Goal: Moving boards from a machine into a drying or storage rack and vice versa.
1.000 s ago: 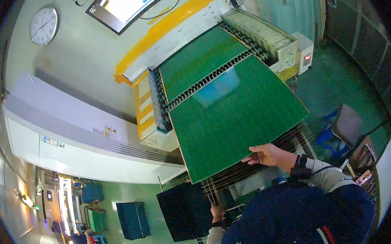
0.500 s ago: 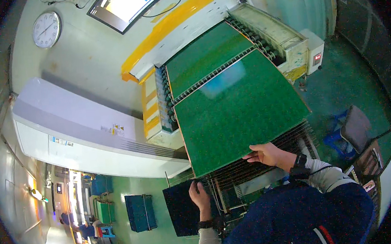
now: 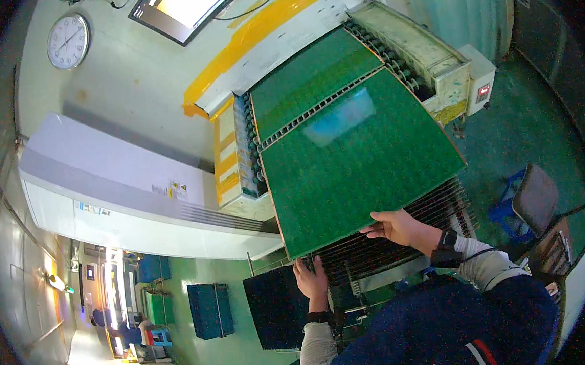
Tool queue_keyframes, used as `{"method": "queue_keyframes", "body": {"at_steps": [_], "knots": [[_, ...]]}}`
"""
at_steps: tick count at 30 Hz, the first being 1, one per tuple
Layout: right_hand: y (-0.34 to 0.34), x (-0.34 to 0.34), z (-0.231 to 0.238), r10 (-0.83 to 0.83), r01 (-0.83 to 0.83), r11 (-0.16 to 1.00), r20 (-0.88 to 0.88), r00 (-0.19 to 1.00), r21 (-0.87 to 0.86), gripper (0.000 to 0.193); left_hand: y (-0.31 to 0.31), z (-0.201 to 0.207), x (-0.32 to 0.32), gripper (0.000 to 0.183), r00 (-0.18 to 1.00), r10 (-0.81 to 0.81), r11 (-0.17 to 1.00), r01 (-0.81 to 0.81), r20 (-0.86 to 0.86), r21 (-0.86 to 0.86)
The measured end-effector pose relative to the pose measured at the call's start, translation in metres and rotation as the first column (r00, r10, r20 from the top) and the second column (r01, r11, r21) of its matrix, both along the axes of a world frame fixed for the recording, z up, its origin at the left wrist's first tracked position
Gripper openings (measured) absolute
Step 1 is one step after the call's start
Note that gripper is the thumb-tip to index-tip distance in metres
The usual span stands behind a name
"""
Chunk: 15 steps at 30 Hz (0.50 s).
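Note:
A large glossy green panel (image 3: 366,167) lies in front of me, its far edge at a row of rollers (image 3: 324,108). Beyond that row lies a second green panel (image 3: 316,79). My right hand (image 3: 402,230) is closed at the near edge of the closer panel, thumb on top and fingers curled at the rim. My left hand (image 3: 312,283) is at that panel's near left corner, fingertips up against the edge, thumb and fingers apart. Under the near edge is a rack of thin metal wires (image 3: 404,225).
Roller machine sides (image 3: 426,58) flank the panels. A white cabinet (image 3: 137,186) stands left, beside a dark upright board (image 3: 274,309). A chair (image 3: 534,199) is at right. A screen (image 3: 189,10) hangs above. People (image 3: 130,329) sit far left.
My left hand has risen and moved right, from below the panel's corner up to its near edge. My right hand keeps its place at the edge. The view has shifted slightly.

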State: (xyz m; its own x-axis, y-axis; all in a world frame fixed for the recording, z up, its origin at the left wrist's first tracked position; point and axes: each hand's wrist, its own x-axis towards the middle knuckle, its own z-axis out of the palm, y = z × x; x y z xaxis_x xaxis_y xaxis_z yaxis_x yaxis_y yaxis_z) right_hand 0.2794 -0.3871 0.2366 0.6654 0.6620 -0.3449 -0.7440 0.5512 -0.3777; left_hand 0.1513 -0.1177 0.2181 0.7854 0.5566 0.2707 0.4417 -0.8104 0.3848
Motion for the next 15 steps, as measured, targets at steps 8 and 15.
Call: {"method": "queue_keyframes", "body": {"at_steps": [8, 15], "knots": [[0.004, 0.01, -0.003, -0.027, 0.027, 1.0, -0.008, 1.0, -0.002, 0.022, -0.012, 0.015, 0.009, 0.065, 0.999, 0.032, 0.999, -0.032, -0.012, -0.039], [0.007, 0.015, -0.001, -0.025, 0.025, 1.0, -0.011, 1.0, -0.002, 0.025, -0.005, 0.006, 0.007, 0.065, 0.999, 0.043, 0.999, -0.044, -0.029, -0.015]]}}
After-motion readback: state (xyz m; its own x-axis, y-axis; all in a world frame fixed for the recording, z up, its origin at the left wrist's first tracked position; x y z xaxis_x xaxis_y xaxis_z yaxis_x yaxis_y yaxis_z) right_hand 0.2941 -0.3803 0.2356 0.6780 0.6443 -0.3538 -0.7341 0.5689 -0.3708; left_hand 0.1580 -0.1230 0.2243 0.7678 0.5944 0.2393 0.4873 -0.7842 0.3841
